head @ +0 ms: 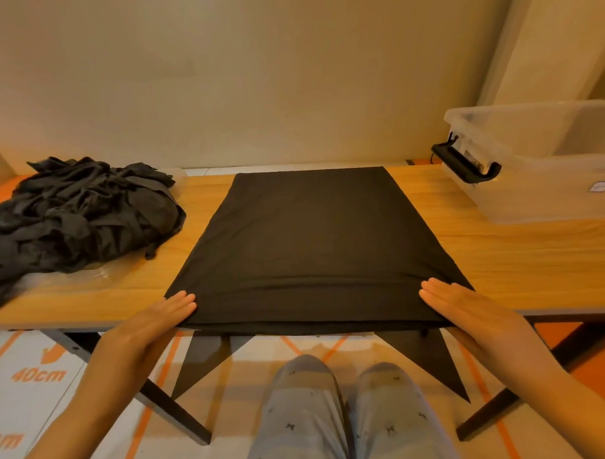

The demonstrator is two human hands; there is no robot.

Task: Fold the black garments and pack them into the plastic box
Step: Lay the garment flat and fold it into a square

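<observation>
Smooth flat black fabric garment (314, 243), frame centre; left hand (160, 322) and right hand (463, 307) flat, fingers straight, pressing near corners. Clear plastic box (536, 182), upper right.

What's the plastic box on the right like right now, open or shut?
Open: the plastic box has no lid across its rim, and the black latch at its left end clips onto nothing.

Left hand (161, 318) and right hand (463, 308) flat, palms down, fingers straight and together, forearms extended forward.
</observation>
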